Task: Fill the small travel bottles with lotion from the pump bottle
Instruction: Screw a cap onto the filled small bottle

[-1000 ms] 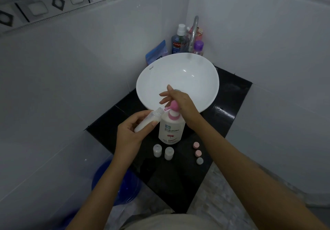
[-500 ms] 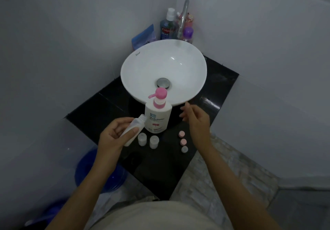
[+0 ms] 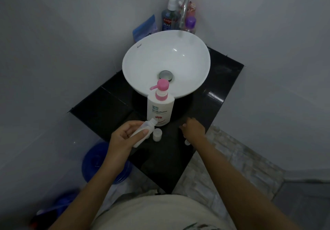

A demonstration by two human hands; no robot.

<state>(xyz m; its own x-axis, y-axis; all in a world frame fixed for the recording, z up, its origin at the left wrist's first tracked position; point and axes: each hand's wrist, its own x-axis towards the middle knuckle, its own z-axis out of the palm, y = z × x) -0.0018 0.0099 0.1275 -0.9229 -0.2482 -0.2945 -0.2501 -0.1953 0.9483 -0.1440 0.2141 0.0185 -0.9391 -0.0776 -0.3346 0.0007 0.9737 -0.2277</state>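
White pump bottle (image 3: 160, 107) with pink top stands on black counter (image 3: 219, 94), just in front of white sink (image 3: 135, 65). Left hand (image 3: 123, 136) wraps fingers round small travel bottle (image 3: 142, 133), tilted, open neck pointing at pump bottle. Another small travel bottle (image 3: 157, 134) stands on counter just beside it. Right hand (image 3: 193, 128) low over counter, fingers bent down; cannot tell if it holds anything. Hands apart. Blue bucket (image 3: 100, 161) on floor, down left.
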